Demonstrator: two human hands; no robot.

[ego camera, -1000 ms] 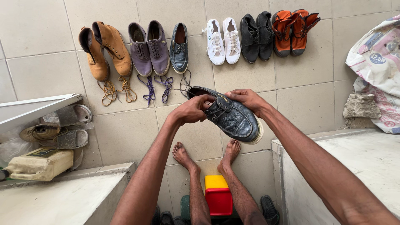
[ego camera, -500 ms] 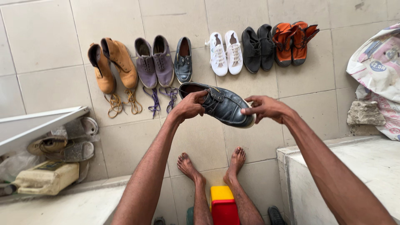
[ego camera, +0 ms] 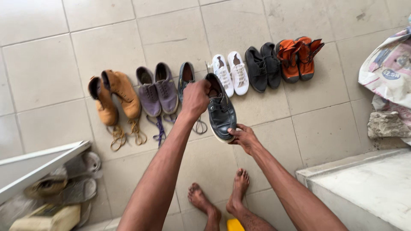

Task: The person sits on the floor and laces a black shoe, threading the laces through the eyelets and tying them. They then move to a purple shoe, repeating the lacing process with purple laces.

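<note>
1. The left hand (ego camera: 196, 97) gripped the dark leather shoe (ego camera: 221, 110) at its heel opening.
2. The right hand (ego camera: 244, 137) pinched its toe.
3. It hung above the tiled floor (ego camera: 265, 111), near its mate (ego camera: 186, 78).

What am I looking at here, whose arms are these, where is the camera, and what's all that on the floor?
The camera sits on a person's head and looks down, so the two bare arms and feet are their own. The left hand holds the heel end of a black leather shoe; the right hand supports its toe end. On the tiled floor stands a row: tan boots, purple shoes, one dark shoe, white sneakers, black sneakers and orange boots.
</note>
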